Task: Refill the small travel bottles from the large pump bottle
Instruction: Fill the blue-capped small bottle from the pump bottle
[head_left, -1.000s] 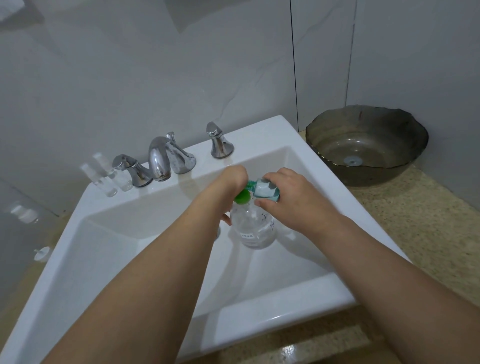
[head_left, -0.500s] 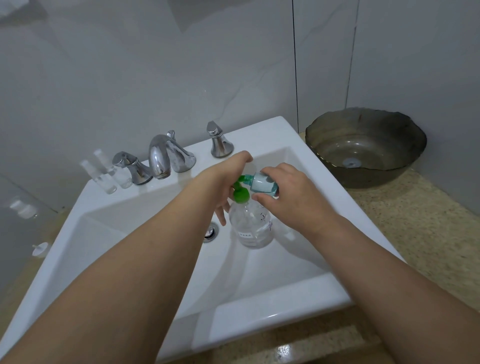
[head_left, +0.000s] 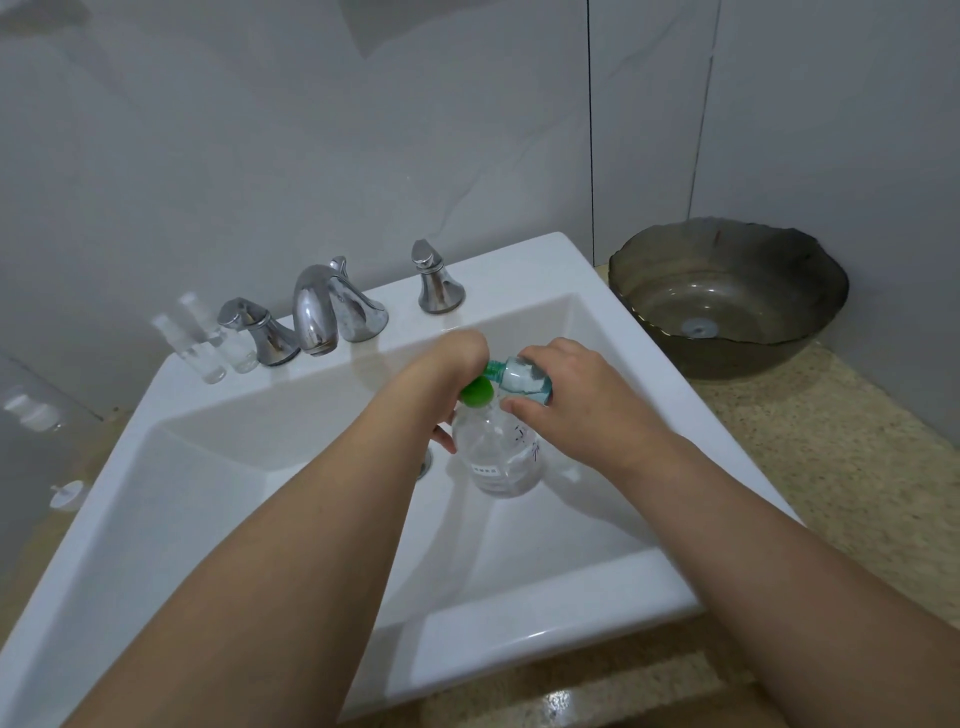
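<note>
Both hands work over the sink (head_left: 519, 613): left hand (head_left: 447, 374) curls on the pump bottle (head_left: 498, 457) beneath it, right hand (head_left: 576, 400) pinches the tilted travel bottle (head_left: 524, 376), neck toward the green pump (head_left: 477, 391), likely to catch liquid.

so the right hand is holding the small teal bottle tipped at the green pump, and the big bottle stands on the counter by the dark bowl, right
Not quite. In the head view the large pump bottle stands inside the white sink, not on the counter by the dark bowl. The right hand does hold the small teal bottle at the green pump.
</note>
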